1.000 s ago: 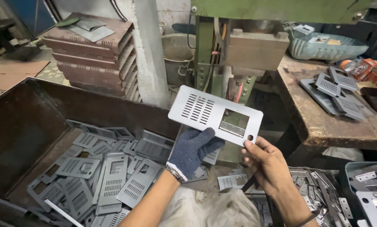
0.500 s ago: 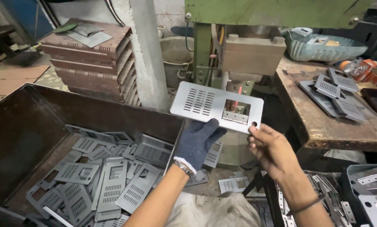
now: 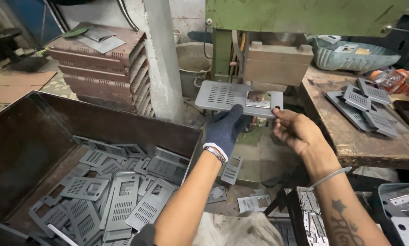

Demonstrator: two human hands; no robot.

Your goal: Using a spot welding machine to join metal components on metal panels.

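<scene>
Both hands pinching grey vented plate [image 3: 232,96], gloved left hand [image 3: 226,129], bare right hand [image 3: 294,131], brown bin [image 3: 27,146] holding similar plates.

Left hand [image 3: 226,129] wore dark blue glove with white cuff. Right hand [image 3: 295,131] was bare, silver bangle [image 3: 330,177] at wrist. Plate [image 3: 238,98] between them was grey, slotted with rows of vents. Bin [image 3: 31,136] was dark brown, its plates [image 3: 118,196] grey, same slot pattern. Press [image 3: 304,16] was green. Bench [image 3: 350,136] was worn brown wood. Trays [image 3: 99,68] were reddish brown.
</scene>
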